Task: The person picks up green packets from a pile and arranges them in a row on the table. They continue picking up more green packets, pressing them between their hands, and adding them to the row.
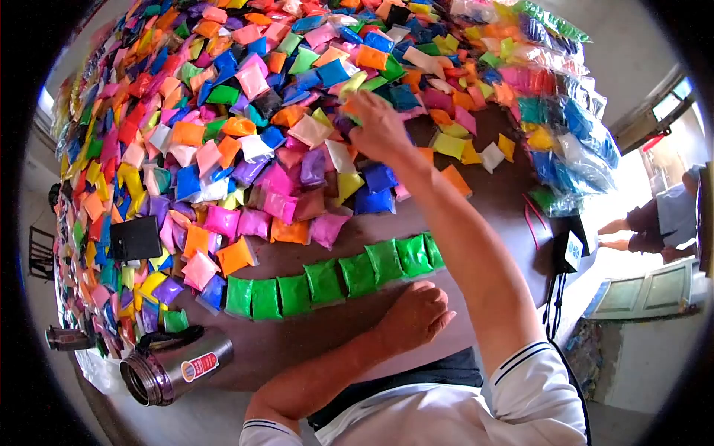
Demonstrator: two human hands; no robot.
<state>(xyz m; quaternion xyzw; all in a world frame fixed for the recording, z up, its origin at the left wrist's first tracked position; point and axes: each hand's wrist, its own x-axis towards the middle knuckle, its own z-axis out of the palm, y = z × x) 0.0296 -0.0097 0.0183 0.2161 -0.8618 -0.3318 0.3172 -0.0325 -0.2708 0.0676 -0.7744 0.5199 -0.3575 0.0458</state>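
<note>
My right hand (377, 128) reaches over a big heap of small colourful plastic packets (269, 180). Its thumb and fingers are apart, with bits of orange and green showing between them beside a yellow-green packet (352, 83). The fingertips are partly hidden among the packets. Near the table's front edge, my left hand (418, 316) is curled into a fist, with no packet sticking out of it. Just beyond it, several green packets (323, 282) lie side by side in a curved row, which my right forearm overlaps at its right end.
A steel flask (177, 364) lies at the front left of the brown table (494, 215). A black flat object (135, 238) rests on the heap. Clear bags of packets (569, 126) are stacked at right, above a small box (573, 251). Another person (666, 215) is in the right background.
</note>
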